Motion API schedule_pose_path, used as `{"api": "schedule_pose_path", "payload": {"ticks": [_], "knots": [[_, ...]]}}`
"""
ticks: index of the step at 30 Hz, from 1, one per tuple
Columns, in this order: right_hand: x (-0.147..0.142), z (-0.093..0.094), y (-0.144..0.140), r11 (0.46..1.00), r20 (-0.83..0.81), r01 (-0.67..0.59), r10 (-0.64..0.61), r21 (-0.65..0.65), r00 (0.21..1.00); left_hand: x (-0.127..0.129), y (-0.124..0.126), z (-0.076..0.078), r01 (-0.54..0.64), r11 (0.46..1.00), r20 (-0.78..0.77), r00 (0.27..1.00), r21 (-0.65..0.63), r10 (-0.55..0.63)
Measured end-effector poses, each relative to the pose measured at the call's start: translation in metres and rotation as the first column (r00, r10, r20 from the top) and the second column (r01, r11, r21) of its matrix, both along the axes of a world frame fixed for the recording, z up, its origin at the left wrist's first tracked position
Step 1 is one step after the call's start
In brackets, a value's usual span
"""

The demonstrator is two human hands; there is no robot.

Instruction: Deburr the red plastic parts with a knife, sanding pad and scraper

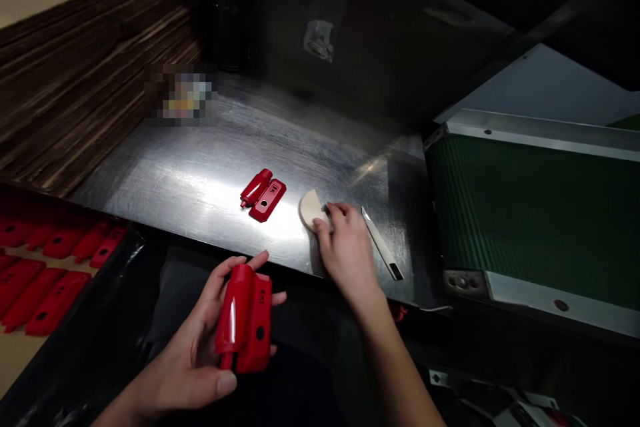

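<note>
Lengthwise away from body, left hand (pixel 193 353) grips red part (pixel 233 320), tip (pixel 227 361) thumbward.

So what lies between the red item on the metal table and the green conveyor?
In the head view: the pale pad, the right hand touching it, then the white cutter.

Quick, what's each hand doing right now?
Left hand: holding a glossy red plastic-looking part with a rounded barrel.
Right hand: fingers partly curled at a cream-coloured, rounded flat piece; whether gripping, cannot be told.
</note>
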State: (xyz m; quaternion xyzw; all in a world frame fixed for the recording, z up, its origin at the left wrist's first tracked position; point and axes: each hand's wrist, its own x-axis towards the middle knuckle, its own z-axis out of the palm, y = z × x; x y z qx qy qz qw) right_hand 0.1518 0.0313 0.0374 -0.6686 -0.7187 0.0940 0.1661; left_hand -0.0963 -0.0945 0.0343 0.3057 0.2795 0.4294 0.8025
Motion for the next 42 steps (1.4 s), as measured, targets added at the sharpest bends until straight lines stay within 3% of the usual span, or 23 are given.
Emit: {"api": "schedule_pose_path", "payload": {"ticks": [3,6,9,11,14,16,18,23,32,42], "knots": [[-0.024,-0.002,0.004,0.999,-0.007,0.025,-0.025,-0.022,1.0,-0.001,0.005,0.001,-0.068,0.998,-0.013,0.998,0.018,0.068],[-0.027,-0.002,0.001,0.997,-0.057,0.068,-0.069,-0.03,0.996,-0.004,0.008,-0.002,-0.102,0.994,-0.047,0.993,0.045,0.104],[-0.023,0.006,-0.018,0.993,-0.117,0.088,-0.098,-0.084,0.988,-0.005,0.009,-0.005,-0.107,0.993,-0.041,0.993,0.053,0.109],[-0.024,0.016,-0.041,0.981,-0.263,0.082,-0.128,-0.176,0.956,-0.004,0.01,-0.006,-0.13,0.99,-0.046,0.99,0.052,0.132],[-0.033,0.031,-0.079,0.948,-0.55,-0.065,-0.123,-0.31,0.826,0.003,0.01,-0.005,-0.234,0.972,-0.077,0.969,0.034,0.236],[-0.043,0.036,-0.097,0.924,-0.63,-0.203,-0.051,-0.325,0.775,0.009,0.012,-0.004,-0.321,0.947,-0.101,0.942,0.0,0.319],[-0.053,0.036,-0.105,0.912,-0.631,-0.265,0.009,-0.313,0.775,0.015,0.013,-0.003,-0.403,0.914,-0.136,0.908,-0.036,0.395],[-0.066,0.026,-0.106,0.966,-0.582,-0.179,0.036,-0.189,0.812,0.025,0.015,0.002,-0.517,0.853,-0.195,0.845,-0.066,0.497],[-0.067,0.027,-0.104,0.955,-0.559,-0.241,0.105,-0.176,0.823,0.028,0.013,0.001,-0.56,0.825,-0.201,0.819,-0.071,0.538],[-0.069,0.028,-0.102,0.976,-0.509,-0.209,0.145,-0.069,0.849,0.027,0.013,0.004,-0.578,0.812,-0.206,0.807,-0.086,0.553]]}}
